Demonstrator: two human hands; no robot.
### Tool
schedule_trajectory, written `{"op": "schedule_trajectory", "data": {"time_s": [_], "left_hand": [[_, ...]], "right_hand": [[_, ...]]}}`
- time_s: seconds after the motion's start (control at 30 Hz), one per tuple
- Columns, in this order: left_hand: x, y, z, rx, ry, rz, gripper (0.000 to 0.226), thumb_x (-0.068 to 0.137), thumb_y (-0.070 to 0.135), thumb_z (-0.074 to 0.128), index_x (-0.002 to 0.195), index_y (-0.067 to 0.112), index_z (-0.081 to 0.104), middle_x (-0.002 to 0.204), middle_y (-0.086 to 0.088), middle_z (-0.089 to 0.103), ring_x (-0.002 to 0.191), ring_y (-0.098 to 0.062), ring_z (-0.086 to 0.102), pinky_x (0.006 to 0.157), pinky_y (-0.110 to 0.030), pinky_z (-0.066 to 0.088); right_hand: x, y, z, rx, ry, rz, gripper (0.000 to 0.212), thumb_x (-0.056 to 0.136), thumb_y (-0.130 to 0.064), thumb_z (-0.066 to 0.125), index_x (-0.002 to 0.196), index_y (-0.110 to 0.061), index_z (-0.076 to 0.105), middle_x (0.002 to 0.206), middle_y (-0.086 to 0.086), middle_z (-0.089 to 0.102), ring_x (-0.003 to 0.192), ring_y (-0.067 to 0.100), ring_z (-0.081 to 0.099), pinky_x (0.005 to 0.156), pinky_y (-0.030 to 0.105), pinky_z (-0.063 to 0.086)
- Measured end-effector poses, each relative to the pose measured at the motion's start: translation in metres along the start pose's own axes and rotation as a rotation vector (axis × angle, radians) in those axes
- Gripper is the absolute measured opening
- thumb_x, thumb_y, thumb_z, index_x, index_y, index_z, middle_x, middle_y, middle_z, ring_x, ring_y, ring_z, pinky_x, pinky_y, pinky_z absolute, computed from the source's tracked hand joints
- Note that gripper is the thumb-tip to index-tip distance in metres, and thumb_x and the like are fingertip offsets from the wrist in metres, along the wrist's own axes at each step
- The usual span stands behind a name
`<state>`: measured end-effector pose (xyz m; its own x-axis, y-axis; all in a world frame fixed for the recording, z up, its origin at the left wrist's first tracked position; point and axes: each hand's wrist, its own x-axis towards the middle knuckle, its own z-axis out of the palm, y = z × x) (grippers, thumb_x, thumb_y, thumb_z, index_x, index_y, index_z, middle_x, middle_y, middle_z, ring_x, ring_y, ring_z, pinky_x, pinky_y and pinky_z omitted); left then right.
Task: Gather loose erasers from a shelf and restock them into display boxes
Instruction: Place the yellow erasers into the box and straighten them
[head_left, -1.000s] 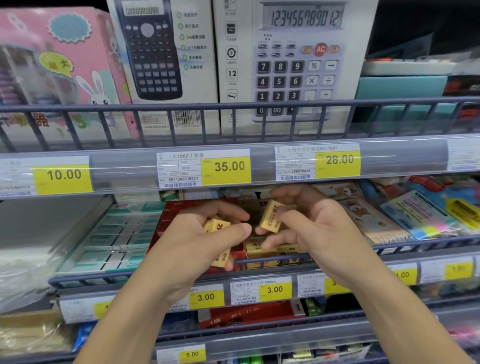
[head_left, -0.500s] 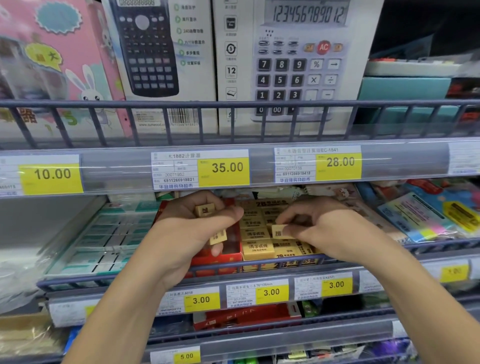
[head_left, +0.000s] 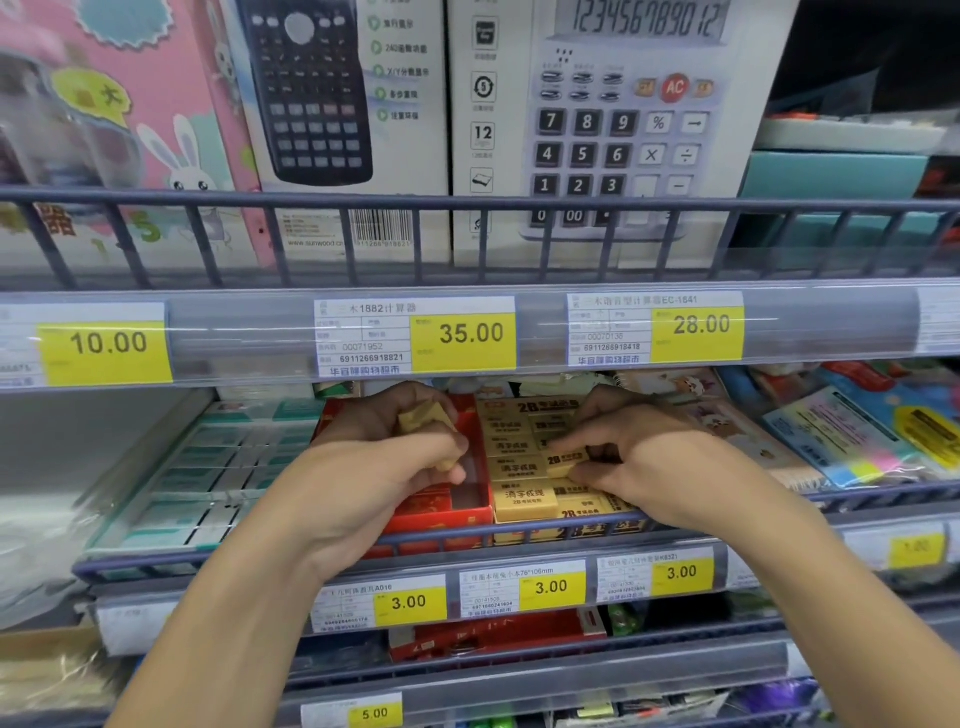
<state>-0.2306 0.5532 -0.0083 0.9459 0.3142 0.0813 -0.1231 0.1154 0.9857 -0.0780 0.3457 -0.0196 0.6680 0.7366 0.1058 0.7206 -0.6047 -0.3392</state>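
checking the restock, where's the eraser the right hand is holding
In the head view, the eraser is right of centre, pinched by the right hand low over the rows of yellow erasers, beside the red display box.

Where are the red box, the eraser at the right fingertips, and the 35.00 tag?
red box (head_left: 470, 512): head view, front rim
eraser (head_left: 566, 462): head view, printed top face
35.00 tag (head_left: 470, 333): head view, yellow price panel

Two bare forearms, left hand and right hand without sleeves or jewellery
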Motion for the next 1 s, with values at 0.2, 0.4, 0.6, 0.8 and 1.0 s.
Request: {"op": "schedule_trajectory", "data": {"time_s": [0.2, 0.4, 0.6, 0.8, 1.0], "left_hand": [[-0.002, 0.001, 0.000, -0.024, -0.027, -0.043, 0.026, 0.088, -0.002, 0.071, 0.075, 0.017, 0.083, 0.084, 0.000, 0.080, 0.077, -0.014, 0.077, 0.069, -0.025, 0.063], [-0.002, 0.001, 0.001, -0.002, -0.092, -0.055, 0.028, 0.066, 0.042, 0.082, 0.086, 0.021, 0.084, 0.090, 0.003, 0.080, 0.065, -0.015, 0.069, 0.064, -0.022, 0.060], [-0.004, 0.001, 0.003, 0.025, -0.179, -0.012, 0.028, 0.077, 0.047, 0.073, 0.085, 0.021, 0.080, 0.074, -0.004, 0.068, 0.052, -0.015, 0.050, 0.053, -0.021, 0.050], [-0.007, 0.004, 0.001, 0.079, -0.160, -0.075, 0.035, 0.079, 0.052, 0.066, 0.079, 0.018, 0.079, 0.062, -0.001, 0.062, 0.048, -0.011, 0.043, 0.046, -0.016, 0.045], [0.000, -0.003, -0.004, -0.049, -0.085, -0.030, 0.038, 0.076, 0.036, 0.075, 0.095, 0.004, 0.076, 0.067, -0.010, 0.058, 0.046, -0.011, 0.038, 0.040, -0.017, 0.032]], "right_hand": [[-0.006, 0.000, -0.002, -0.088, 0.007, -0.067, 0.022, 0.097, -0.041, 0.059, 0.116, -0.042, 0.071, 0.117, -0.029, 0.045, 0.104, -0.001, 0.050, 0.086, 0.013, 0.036], [-0.018, -0.024, -0.001, 0.097, 0.212, -0.084, 0.033, 0.089, -0.062, 0.057, 0.120, -0.054, 0.059, 0.107, -0.029, 0.059, 0.093, -0.012, 0.055, 0.075, 0.007, 0.044], [-0.018, -0.069, 0.019, 0.399, 0.203, -0.252, 0.053, 0.083, -0.060, 0.065, 0.133, -0.050, 0.050, 0.081, -0.012, 0.064, 0.064, 0.005, 0.058, 0.057, 0.024, 0.049], [-0.012, -0.070, 0.020, 0.465, 0.239, -0.258, 0.044, 0.082, -0.056, 0.071, 0.124, -0.049, 0.056, 0.083, -0.015, 0.066, 0.067, 0.005, 0.061, 0.059, 0.019, 0.049], [-0.018, -0.063, 0.014, 0.450, 0.314, -0.185, 0.035, 0.084, -0.051, 0.070, 0.114, -0.063, 0.055, 0.078, -0.019, 0.068, 0.071, 0.003, 0.065, 0.063, 0.019, 0.051]]}}
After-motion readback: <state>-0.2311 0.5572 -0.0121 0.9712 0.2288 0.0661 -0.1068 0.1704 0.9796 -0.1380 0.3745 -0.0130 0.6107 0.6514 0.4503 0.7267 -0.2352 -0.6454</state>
